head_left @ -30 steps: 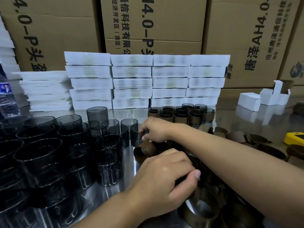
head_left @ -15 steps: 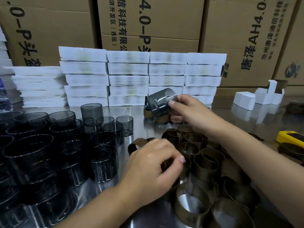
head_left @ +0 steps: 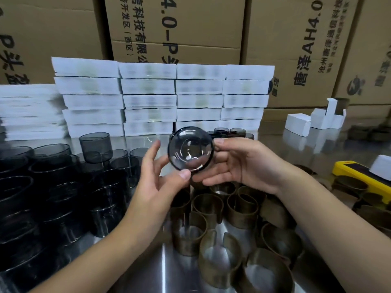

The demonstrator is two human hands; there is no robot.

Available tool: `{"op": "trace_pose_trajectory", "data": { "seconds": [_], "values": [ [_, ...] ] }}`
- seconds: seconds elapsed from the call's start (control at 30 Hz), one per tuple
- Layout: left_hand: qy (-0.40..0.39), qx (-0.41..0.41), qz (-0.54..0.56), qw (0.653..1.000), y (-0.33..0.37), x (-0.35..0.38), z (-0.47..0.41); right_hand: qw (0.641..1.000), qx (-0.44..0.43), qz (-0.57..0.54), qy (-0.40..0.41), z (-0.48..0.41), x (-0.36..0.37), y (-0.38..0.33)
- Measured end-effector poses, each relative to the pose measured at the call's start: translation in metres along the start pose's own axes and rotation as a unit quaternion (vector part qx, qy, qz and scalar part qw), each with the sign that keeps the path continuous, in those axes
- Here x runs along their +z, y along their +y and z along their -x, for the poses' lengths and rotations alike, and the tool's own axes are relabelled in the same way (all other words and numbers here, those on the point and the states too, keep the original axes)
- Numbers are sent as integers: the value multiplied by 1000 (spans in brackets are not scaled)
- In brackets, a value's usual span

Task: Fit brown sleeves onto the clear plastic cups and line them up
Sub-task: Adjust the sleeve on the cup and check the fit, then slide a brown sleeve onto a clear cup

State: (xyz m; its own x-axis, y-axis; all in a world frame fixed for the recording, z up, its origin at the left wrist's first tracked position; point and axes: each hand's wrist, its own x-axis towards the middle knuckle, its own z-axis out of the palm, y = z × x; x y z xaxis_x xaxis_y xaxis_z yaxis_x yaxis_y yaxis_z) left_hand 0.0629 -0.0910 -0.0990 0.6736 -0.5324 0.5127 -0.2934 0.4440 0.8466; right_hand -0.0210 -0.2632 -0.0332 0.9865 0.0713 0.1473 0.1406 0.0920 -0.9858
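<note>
Hands meet on one clear cup [head_left: 190, 152], held in the air between them with its round base turned toward the camera. The right hand [head_left: 243, 166] grips it, thumb on the upper right rim and fingers curled underneath. The left hand [head_left: 156, 187] pinches the lower rim with its thumb, its other fingers reaching up behind the cup's left side. No sleeve shows in either hand; whether one already sits on the far side of the cup I cannot tell.

Just below the hands stand the loose brown sleeves [head_left: 241, 206], open bands with a split in them. The step looks like orienting the cup before sleeving it. To do it well, I would let the right hand keep the cup steady by its rim, free the left to take the nearest sleeve, and slide it on squarely so it does not cock or spring open at the split.

Left of the left hand crowd the bare cups [head_left: 63, 187]; beyond the right hand stands the finished row [head_left: 232, 132], where this cup should join, touching its neighbour. Farther off rise white boxes [head_left: 148, 102].
</note>
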Motion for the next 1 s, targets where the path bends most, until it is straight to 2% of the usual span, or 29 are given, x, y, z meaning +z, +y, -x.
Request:
{"op": "trace_pose_trajectory", "data": {
  "seconds": [0.1, 0.23, 0.33, 0.37, 0.43, 0.5, 0.57, 0.67, 0.73, 0.9, 1.0],
  "values": [
    [-48, -41, 45, 997, 3, 3, 2, 999, -5, 35, 1, 2, 2, 1],
    [-19, -70, 95, 993, 3, 6, 2, 991, -33, 122, 33, 2, 4, 6],
    [-4, -72, 105, 992, 4, 5, 2, 964, -53, 233, 118, 2, 1, 4],
    [-1, -73, 107, 992, 4, 4, 1, 939, -58, 301, 158, 5, -5, 1],
    [4, -78, 115, 990, 5, 3, 0, 854, -64, 455, 243, 14, -22, -7],
    [6, -86, 132, 988, 5, 3, 0, 777, -69, 543, 310, 26, -40, -17],
    [9, -98, 143, 985, 4, 2, 0, 745, -47, 562, 358, 37, -55, -25],
    [16, -107, 152, 982, 1, 3, 1, 698, 73, 605, 377, 46, -70, -29],
    [17, -109, 163, 980, 2, 4, 2, 689, 136, 612, 364, 46, -73, -26],
    [11, -97, 156, 983, 7, 7, 3, 702, 204, 601, 324, 41, -73, -19],
    [6, -98, 151, 984, 7, 7, 4, 685, 244, 626, 282, 39, -72, -15]
  ]
}}
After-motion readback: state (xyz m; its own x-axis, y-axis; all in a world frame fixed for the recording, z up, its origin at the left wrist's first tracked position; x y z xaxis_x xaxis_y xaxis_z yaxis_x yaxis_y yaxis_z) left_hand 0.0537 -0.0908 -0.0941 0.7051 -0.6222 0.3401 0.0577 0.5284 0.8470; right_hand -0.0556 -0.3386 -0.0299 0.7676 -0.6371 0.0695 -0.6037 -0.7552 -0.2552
